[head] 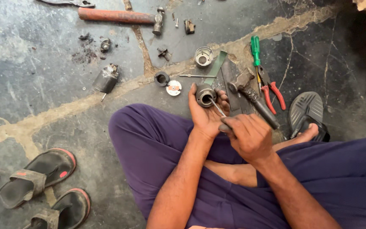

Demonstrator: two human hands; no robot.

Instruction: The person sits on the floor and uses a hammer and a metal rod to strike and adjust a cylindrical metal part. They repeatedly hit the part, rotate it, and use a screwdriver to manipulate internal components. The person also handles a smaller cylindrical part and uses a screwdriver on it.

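A dark round metal housing [205, 95], open end up, with a thin screwdriver [217, 108] slanting inside.

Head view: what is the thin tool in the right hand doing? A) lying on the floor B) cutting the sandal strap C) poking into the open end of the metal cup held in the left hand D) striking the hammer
C: the right hand angles the thin tool so its tip sits inside the open mouth of the metal cup, which the left hand holds above the lap.

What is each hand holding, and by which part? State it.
Left hand: small metal cup-shaped housing, fingers around its body. Right hand: thin screwdriver, gripped at the handle end, tip inside the housing.
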